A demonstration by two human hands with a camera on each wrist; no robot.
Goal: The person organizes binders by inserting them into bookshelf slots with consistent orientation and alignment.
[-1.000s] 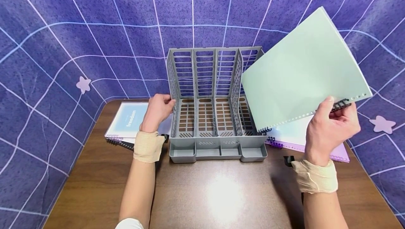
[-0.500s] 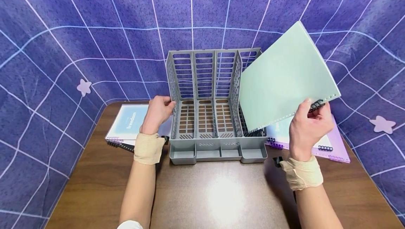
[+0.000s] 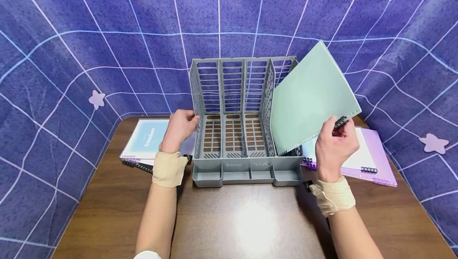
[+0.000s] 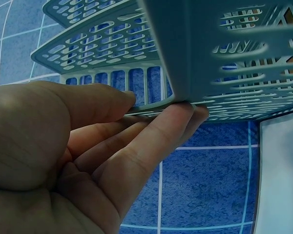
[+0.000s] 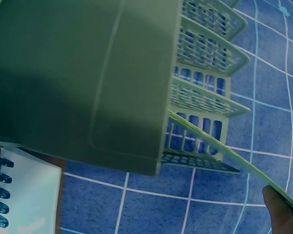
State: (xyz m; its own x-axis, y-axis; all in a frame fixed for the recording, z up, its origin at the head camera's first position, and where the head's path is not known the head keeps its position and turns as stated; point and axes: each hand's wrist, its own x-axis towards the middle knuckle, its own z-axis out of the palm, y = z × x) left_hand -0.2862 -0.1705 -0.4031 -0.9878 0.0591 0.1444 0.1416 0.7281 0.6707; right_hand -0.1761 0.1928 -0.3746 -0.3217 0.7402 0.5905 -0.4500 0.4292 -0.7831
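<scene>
A grey file organizer (image 3: 212, 164) with tall slotted dividers stands on the table. My left hand (image 3: 179, 129) pinches its left side wall; in the left wrist view, the thumb and fingers (image 4: 158, 131) lie on either side of the wall's front edge. With my right hand (image 3: 336, 145) I grip a pale green spiral notebook (image 3: 311, 100) by its black-coiled edge. It is tilted, its lower left corner inside the rightmost compartment. Edge-on, the notebook (image 5: 229, 153) shows in the right wrist view, with part of my right hand (image 5: 281, 214) at the lower right.
Left of the organizer lies a stack of notebooks, the top one blue with "freedom" (image 3: 149, 136) on it. To the right, partly behind my right hand, lie a white notebook (image 3: 363, 155) and a purple one (image 3: 381, 159). A purple grid-patterned cloth (image 3: 150, 48) hangs behind.
My right hand has moved left and slightly down with the green notebook, bringing its lower corner into the rightmost compartment. My left hand has stayed on the organizer's wall.
</scene>
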